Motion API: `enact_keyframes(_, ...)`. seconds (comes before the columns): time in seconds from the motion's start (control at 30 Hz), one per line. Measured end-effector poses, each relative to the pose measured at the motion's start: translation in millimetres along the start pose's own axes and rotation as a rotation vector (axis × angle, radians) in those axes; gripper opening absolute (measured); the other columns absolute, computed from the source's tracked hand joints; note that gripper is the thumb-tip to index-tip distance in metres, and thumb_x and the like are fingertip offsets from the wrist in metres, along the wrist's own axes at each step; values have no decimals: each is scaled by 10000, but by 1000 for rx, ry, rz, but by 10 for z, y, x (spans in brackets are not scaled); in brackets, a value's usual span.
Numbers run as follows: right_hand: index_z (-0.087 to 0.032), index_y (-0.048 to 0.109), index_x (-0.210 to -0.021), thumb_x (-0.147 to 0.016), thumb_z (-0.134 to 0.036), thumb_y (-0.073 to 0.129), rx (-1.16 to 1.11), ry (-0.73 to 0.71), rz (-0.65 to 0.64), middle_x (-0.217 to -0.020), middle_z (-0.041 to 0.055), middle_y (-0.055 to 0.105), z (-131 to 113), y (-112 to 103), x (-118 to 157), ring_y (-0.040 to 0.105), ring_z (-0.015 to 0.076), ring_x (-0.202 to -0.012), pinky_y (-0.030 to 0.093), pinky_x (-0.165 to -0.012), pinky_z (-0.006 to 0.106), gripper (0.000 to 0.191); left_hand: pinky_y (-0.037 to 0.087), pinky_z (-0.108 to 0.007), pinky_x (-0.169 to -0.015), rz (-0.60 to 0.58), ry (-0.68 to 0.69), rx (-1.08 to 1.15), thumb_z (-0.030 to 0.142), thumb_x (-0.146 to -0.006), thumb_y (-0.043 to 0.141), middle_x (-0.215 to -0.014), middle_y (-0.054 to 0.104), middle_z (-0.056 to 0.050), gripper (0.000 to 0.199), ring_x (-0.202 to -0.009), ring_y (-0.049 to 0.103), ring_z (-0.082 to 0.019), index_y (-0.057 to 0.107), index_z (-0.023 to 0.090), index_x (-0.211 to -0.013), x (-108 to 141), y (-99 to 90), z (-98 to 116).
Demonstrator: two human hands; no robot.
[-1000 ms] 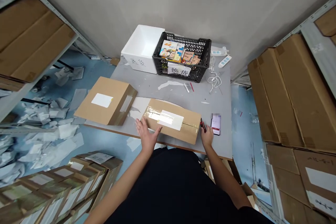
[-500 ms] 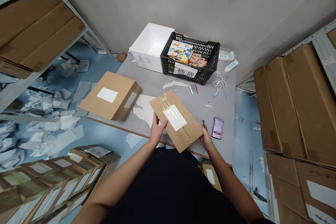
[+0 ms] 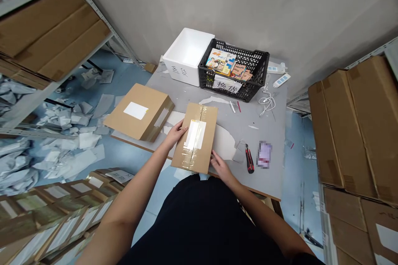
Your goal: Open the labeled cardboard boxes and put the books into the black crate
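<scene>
Left hand (image 3: 174, 133): fingers spread, pressed to the long left side of a taped cardboard carton (image 3: 194, 145). Right hand (image 3: 220, 165): fingers curled against its near right edge. Carton sits between both hands, white label (image 3: 195, 134) up, near end at the front edge of the grey worktable (image 3: 248, 130); any lift cannot be told. Just past the right hand: red-and-black utility knife (image 3: 249, 158), then blurred phone (image 3: 264, 154). Risks: a loose grip could drop the carton over the edge; a wide right-hand swing could catch the knife.
</scene>
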State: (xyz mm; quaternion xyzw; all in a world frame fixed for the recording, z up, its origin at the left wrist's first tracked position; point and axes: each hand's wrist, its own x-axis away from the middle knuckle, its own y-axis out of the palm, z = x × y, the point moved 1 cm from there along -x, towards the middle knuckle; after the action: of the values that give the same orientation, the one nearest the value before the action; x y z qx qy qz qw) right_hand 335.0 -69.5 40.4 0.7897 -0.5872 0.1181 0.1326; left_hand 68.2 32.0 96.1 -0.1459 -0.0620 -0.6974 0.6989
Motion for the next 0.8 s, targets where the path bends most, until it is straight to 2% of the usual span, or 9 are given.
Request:
enact_keyframes(0.07, -248, 473, -1426, -810, -677, 559, 64, -54, 145, -1454, 91, 488, -229, -126, -408, 423, 293, -1359, 315, -1142, 495, 756, 518, -383, -893, 30, -21, -85, 539, -764, 658, -1256, 640, -85, 714, -1051, 633, -256, 501, 219, -1383, 1, -19, -23)
enact_keyframes(0.13, -242, 380, -1478, -798, -685, 557, 61, -144, 252, -1530, 94, 378, -550, -279, -932, 354, 279, -1404, 296, -1152, 474, 831, 524, -393, -867, 95, -26, -174, 501, -748, 684, -1219, 643, -101, 705, -1006, 642, -255, 511, 209, -1365, 50, 47, -38)
enact_keyframes(0.23, -260, 386, -1462, -784, -684, 561, 42, -238, 185, -1540, 89, 359, -1031, -404, -1689, 321, 244, -1419, 314, -1130, 437, 819, 509, -406, -898, 202, -23, -236, 449, -730, 721, -1267, 599, -131, 749, -1067, 618, -264, 467, 207, -1392, 277, 196, -90)
enact_keyframes(0.33, -194, 614, -1240, -713, -639, 658, 116, -212, 48, -1303, 129, 605, -1282, -383, -2107, 538, 272, -1210, 423, -1018, 422, 692, 499, -408, -932, 306, -81, -181, 446, -717, 746, -1340, 540, -147, 818, -1163, 574, -275, 409, 227, -1430, 744, 270, -249)
enact_keyframes(0.47, -171, 700, -990, -709, -630, 653, 150, -210, 3, -941, 84, 717, -1285, -319, -2171, 633, 238, -907, 489, -842, 374, 541, 521, -421, -923, 399, -329, 70, 509, -684, 778, -1387, 507, -150, 888, -1200, 568, -296, 381, 253, -1436, 1500, 284, -560)
enact_keyframes(0.53, -180, 701, -956, -713, -628, 648, 155, -236, 13, -866, 65, 713, -1264, -313, -2137, 626, 225, -851, 487, -795, 354, 512, 559, -447, -848, 298, -547, 314, 562, -693, 757, -1360, 543, -148, 825, -1144, 611, -318, 433, 273, -1396, 1748, 333, -660)
enact_keyframes(0.57, -183, 699, -949, -715, -629, 645, 158, -242, 18, -846, 61, 710, -1261, -318, -2120, 622, 223, -838, 485, -778, 347, 506, 561, -447, -849, 239, -584, 422, 566, -704, 749, -1360, 551, -138, 772, -1148, 611, -319, 471, 280, -1365, 1812, 367, -675)
enact_keyframes(0.67, -185, 694, -942, -736, -635, 617, 169, -257, 60, -837, 63, 706, -1256, -372, -2033, 607, 224, -840, 480, -756, 340, 501, 536, -423, -924, 195, -480, 602, 541, -751, 725, -1381, 549, -95, 640, -1246, 546, -297, 536, 291, -1308, 1798, 435, -625)
enact_keyframes(0.8, -179, 677, -952, -782, -599, 590, 209, -284, 171, -931, 81, 701, -1141, -537, -1685, 596, 221, -872, 473, -796, 343, 462, 530, -398, -929, 440, -333, 613, 575, -787, 667, -1395, 538, -84, 604, -1243, 546, -267, 550, 276, -1298, 1567, 311, -537)
